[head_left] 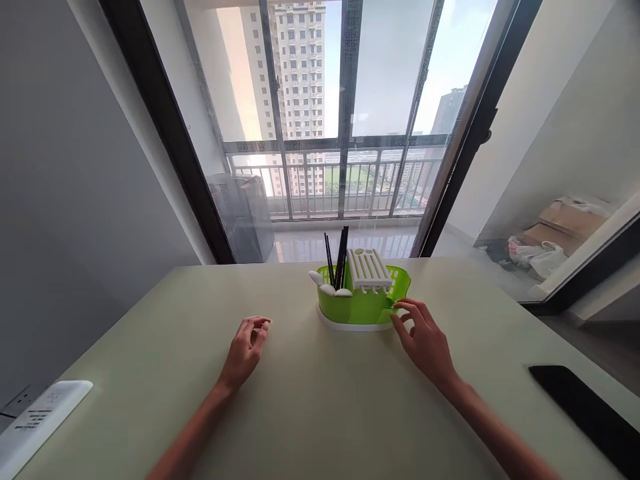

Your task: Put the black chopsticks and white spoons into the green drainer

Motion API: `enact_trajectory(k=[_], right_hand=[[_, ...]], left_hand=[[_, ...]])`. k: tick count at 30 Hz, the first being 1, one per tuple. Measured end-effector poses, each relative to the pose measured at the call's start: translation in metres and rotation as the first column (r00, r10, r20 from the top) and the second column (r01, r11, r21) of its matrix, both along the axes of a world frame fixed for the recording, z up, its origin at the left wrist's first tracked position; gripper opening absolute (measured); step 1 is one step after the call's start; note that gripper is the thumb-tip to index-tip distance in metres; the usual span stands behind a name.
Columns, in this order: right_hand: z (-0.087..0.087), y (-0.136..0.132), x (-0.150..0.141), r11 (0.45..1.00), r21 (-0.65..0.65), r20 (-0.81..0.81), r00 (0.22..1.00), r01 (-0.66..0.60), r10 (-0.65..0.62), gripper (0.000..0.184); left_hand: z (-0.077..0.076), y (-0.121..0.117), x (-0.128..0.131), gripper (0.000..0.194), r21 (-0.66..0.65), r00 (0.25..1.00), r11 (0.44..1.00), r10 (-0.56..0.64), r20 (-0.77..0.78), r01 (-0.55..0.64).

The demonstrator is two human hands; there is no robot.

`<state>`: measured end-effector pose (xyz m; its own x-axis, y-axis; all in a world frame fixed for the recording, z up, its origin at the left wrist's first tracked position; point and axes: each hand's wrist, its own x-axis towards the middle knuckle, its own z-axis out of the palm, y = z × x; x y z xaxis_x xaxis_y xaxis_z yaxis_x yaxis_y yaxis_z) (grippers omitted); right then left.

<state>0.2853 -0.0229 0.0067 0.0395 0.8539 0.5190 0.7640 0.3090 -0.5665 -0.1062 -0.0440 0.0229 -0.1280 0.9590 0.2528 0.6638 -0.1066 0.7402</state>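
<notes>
Done, apparently: chopsticks (343, 256), spoons (327, 289) in green caddy (350, 309); can't judge remainder. With right hand (424, 337) half-spread alongside, left hand (245, 347) curled, can't tell grip.

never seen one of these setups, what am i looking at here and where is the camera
There is no machine here: a person is working with two bare hands. The single picture comes from a camera worn on their head, looking forward and down over a pale table towards a window.

A green basket stands on it, holding black sticks, white spoon-like pieces and a white slotted rack. A white block lies far left, a flat black object far right.

The left hand is curled, with nothing visible in it. The right hand has its fingertips at the basket's right end; whether they grip anything is unclear.
</notes>
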Motion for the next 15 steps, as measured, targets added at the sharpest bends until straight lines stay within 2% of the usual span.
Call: enact_trajectory(k=[5, 15], right_hand=[[0.000, 0.009, 0.004, 0.997, -0.017, 0.004, 0.997, 0.074, -0.074, 0.037], [-0.021, 0.020, 0.033, 0.952, -0.042, 0.042, 0.952, 0.304, -0.303, 0.039]], left_hand=[[0.002, -0.012, -0.013, 0.038, 0.022, 0.999, 1.000, -0.002, -0.048, 0.003], [0.005, -0.017, -0.007, 0.035, 0.014, 0.994, 0.999, -0.049, -0.094, 0.051]])
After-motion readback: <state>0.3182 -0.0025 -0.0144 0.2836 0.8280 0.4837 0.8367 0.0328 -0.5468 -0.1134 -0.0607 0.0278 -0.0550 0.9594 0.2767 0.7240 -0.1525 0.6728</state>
